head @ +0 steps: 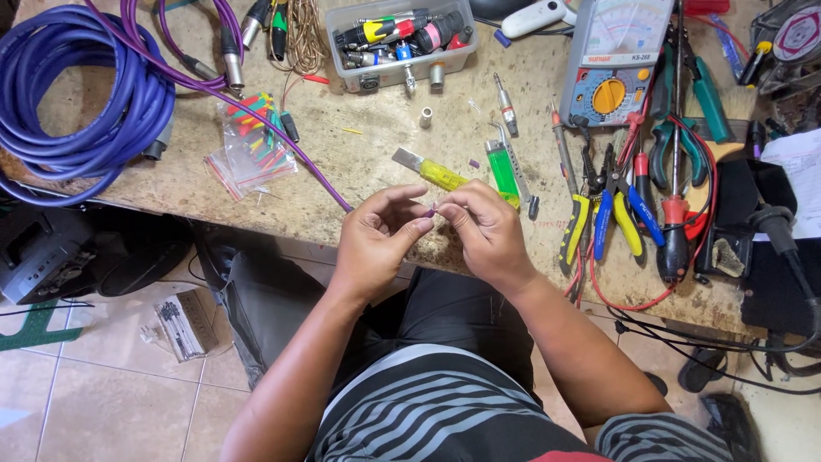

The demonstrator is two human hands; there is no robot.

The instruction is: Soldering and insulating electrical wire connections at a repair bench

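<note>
Head view: a small purple piece (430, 210) is pinched between closed fingertips of left hand (376, 244) and right hand (487, 231), best kept steady above the bench (359, 162).

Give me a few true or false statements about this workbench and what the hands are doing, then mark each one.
1. Both hands pinch the end of a purple cable between their fingertips. True: the left hand and right hand meet on the cable.
2. The green lighter lies in the plastic tub. False: the lighter lies on the bench, below the tub.
3. A coil of purple cable sits at the bench's left end. True: the coil is there.
4. The multimeter lies beside the coil. False: the multimeter is at the upper right.
5. The right hand holds the pliers. False: the pliers lie on the bench.
</note>
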